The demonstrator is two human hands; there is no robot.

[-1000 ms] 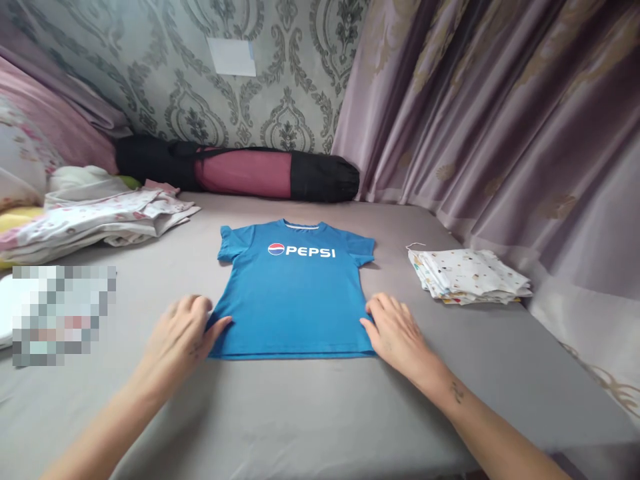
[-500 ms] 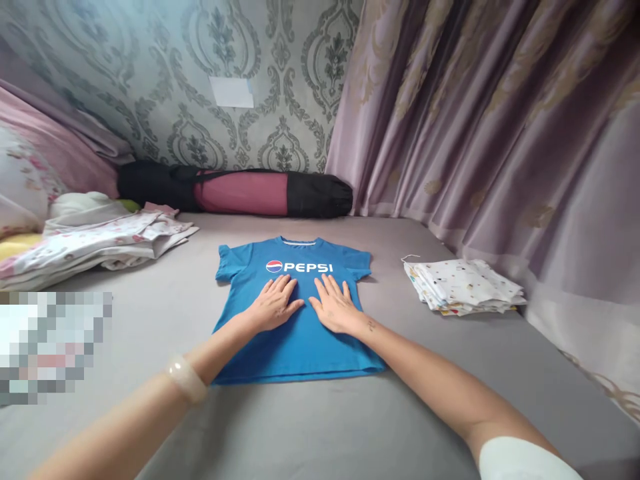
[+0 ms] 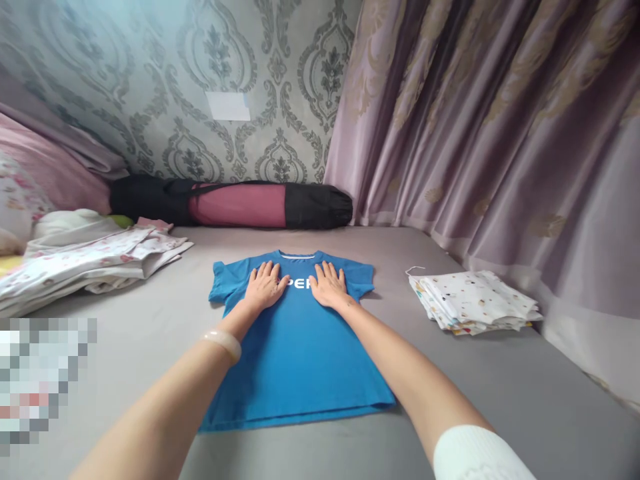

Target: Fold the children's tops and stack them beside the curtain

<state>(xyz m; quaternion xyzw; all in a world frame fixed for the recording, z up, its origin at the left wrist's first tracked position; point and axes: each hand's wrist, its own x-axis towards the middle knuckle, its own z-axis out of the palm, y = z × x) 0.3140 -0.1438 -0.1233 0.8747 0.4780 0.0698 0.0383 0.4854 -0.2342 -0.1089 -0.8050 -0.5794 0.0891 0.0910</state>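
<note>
A small blue T-shirt (image 3: 297, 353) with a white printed logo lies flat and face up on the grey bed sheet (image 3: 450, 393). My left hand (image 3: 265, 285) lies flat on its chest, fingers spread, covering the left part of the logo. My right hand (image 3: 327, 285) lies flat beside it on the right part of the chest, fingers also spread. Both palms press on the cloth and hold nothing. A pale bangle (image 3: 223, 342) sits on my left wrist.
A folded white patterned cloth (image 3: 475, 301) lies right of the shirt. A pile of floral laundry (image 3: 85, 260) lies at the left. A black and red roll bag (image 3: 230, 203) lies along the wallpapered wall. Mauve curtains (image 3: 500, 133) hang on the right.
Both hands left the shirt's lower corners, met at its middle and slid up to the chest over the logo. The camera moved closer and tilted.
</note>
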